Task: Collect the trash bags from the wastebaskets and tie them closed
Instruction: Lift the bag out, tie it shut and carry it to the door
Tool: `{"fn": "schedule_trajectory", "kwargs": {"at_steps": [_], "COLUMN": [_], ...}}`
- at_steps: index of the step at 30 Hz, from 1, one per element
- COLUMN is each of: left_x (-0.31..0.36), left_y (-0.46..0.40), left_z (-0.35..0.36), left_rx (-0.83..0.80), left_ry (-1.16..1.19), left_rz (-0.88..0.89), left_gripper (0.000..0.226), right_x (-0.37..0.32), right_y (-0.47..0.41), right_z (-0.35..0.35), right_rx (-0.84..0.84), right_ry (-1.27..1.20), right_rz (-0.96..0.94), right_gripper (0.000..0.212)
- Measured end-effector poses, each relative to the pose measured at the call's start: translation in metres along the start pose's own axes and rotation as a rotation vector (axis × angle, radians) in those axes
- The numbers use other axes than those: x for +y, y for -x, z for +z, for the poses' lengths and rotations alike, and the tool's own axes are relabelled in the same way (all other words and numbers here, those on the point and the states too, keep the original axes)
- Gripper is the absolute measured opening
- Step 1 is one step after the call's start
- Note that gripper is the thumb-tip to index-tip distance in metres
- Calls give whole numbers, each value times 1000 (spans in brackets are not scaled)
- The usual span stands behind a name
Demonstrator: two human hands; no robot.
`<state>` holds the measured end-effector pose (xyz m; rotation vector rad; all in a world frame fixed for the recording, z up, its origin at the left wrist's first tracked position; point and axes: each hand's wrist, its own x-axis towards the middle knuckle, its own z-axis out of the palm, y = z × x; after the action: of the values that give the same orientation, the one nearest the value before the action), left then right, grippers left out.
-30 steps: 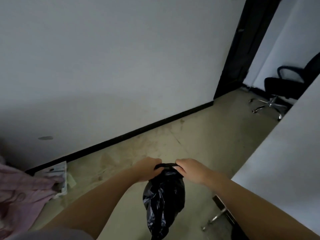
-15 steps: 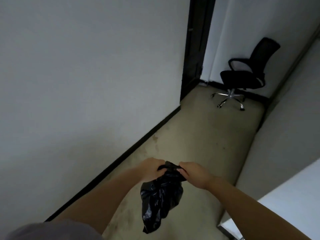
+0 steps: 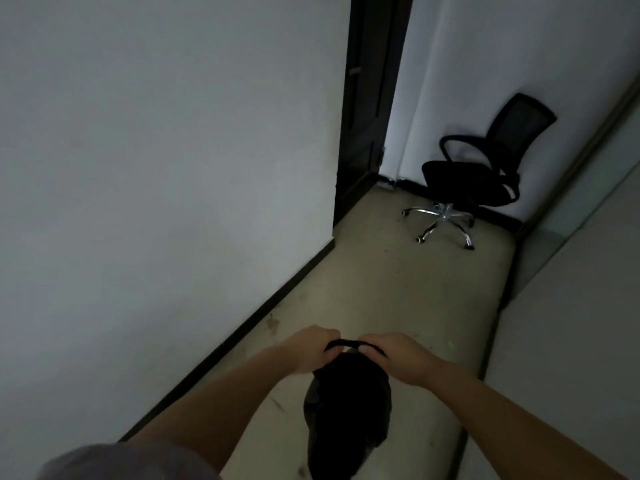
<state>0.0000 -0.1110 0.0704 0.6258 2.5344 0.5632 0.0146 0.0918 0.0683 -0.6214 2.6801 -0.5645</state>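
Hanging between two bare hands, a black trash bag (image 3: 348, 410) of thin, crinkled plastic forms a soft, rounded pouch above the floor (image 3: 398, 292). Its top is pulled into a narrow twisted strip, stretched almost level from one hand to the other. The left hand (image 3: 310, 348) holds the left end of this strip, with the fingers curled around it. The right hand (image 3: 394, 355) holds the right end in the same manner, its fingers bent down over the plastic and pinching it. The fingertips of both hands are mostly hidden under the knuckles, so I cannot tell how exactly they press.

Below the bag, the floor is pale, dull and smooth, with some dark stains. To the left of the bag stands a plain white wall (image 3: 156, 168), matte, with a black skirting strip at its foot. Far beyond the bag, a dark door frame (image 3: 370, 109) rises straight. To the right of that frame, well apart from the bag, stands a black office chair (image 3: 485, 168) with a curved mesh back, looped armrests and a shiny metal star base on castors. At the lower left of the bag a grey sleeve (image 3: 131, 462) shows, blurred.
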Motion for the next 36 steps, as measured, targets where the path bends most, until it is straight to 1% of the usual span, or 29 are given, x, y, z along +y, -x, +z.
{"fn": "schedule_trajectory", "kwargs": {"at_steps": [4,8,10,13,17,20,24,28,32,34,36], "left_x": [-4,-20,-32,-58,-85,-98,-125,-174,-242,-281,-321], "left_y": [-70,-143,-182,-242,-321,-374,-436,-490,-535,-561,-586], "left_z": [-29,-54,-67,-87,-124,-148,-172,-190,-193,-188,-179], "left_rx": [-39,-64,-67,-54,-111,-147,-125,-68,-29,11,38], "left_ry": [-29,-40,-38,-35,-5,28,123,117,39,-106,-332], "left_rz": [-3,12,20,18,9,6,-63,-124,-152,-165,-135], "left_gripper": [29,27,23,27,32,33,31,28,29,30,31], "right_x": [41,82,105,135,168,194,226,260,300,321,344], "right_y": [-52,-106,-140,-195,-262,-306,-370,-451,-530,-567,-600], "right_z": [-38,-67,-79,-98,-128,-147,-161,-151,-104,-71,-36], "right_rx": [-43,-41,-53,-80,-142,-159,-156,-117,-101,-131,-196], "right_ry": [32,24,42,54,44,25,-73,-96,-106,-123,-172], "right_rz": [56,61,79,110,133,164,194,178,183,192,216], "right_gripper": [29,23,24,28,26,32,29,34,34,34,31]}}
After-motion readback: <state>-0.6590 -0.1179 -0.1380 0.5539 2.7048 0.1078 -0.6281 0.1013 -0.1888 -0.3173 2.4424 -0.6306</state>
